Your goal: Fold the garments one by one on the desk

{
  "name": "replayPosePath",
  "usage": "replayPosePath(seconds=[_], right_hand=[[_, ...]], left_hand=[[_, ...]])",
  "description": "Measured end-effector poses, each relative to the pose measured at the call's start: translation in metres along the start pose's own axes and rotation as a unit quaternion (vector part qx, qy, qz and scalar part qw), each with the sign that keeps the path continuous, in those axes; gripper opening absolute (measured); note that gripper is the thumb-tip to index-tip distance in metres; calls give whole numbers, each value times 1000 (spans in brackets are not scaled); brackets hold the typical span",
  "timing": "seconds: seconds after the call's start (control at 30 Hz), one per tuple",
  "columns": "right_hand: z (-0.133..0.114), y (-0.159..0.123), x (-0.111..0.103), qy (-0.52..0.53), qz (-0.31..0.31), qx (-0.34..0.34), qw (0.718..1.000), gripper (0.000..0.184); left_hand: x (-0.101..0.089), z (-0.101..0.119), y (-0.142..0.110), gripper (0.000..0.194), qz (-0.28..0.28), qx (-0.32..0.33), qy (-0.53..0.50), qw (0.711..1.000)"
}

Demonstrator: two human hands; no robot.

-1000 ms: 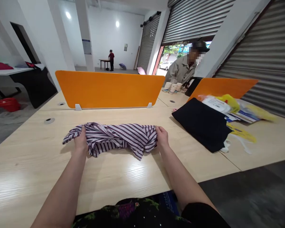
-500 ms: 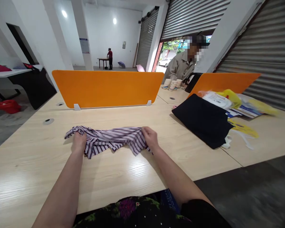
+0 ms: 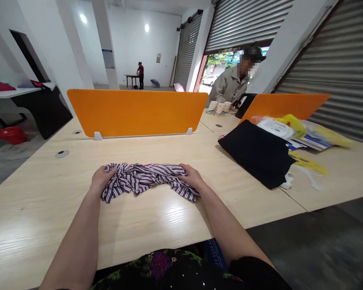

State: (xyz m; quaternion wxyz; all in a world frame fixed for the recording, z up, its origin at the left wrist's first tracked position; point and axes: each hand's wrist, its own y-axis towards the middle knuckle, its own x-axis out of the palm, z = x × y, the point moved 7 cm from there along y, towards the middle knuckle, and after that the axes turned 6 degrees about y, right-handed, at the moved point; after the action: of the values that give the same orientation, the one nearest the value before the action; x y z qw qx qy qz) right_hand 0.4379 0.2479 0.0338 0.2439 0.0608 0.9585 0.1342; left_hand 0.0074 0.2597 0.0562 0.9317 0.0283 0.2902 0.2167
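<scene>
A striped cloth [image 3: 145, 176] in white, black and dark red lies bunched in a crumpled band on the light wooden table [image 3: 139, 225] before me. It looks like a garment, but its folds hide the kind. My left hand [image 3: 102, 178] grips its left end, thumb on top and fingers partly hidden behind it. At the opposite end, my right hand [image 3: 191, 177] holds the cloth between thumb and fingers. Loose folds hang toward me from the lower edge, resting on the tabletop.
An orange divider [image 3: 139, 112] stands across the table behind the cloth. To the right lie a folded black cloth [image 3: 257, 153] and plastic packages [image 3: 275, 128]. Paper cups [image 3: 220, 108] stand farther back, near a person in a grey shirt [image 3: 230, 86]. Another person [image 3: 140, 74] stands far off.
The cloth was stretched out, with its left end past my left hand; now it is gathered and more crumpled. My left hand has shifted its grip to the left end.
</scene>
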Motion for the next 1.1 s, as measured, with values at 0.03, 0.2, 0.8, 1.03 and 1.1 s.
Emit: replayPosePath(seconds=[0.03,0.2,0.8,1.03,1.1], right_hand=[[-8,-2,6,-5,-20,-14,1000,35],[-36,-14,0,236,-53,-15,970,27],[20,-1,-13,70,91,147,982,22],[2,2,-7,-137,-1,87,987,27],[-8,-8,9,-149,-105,69,981,30]], left_hand=[[-1,8,-3,31,-3,8,-31,999],[-39,51,-26,32,30,64,-179,981],[-8,119,-17,43,38,264,297,917],[47,51,-100,32,-152,249,496,818],[40,39,-96,25,-183,235,502,812]])
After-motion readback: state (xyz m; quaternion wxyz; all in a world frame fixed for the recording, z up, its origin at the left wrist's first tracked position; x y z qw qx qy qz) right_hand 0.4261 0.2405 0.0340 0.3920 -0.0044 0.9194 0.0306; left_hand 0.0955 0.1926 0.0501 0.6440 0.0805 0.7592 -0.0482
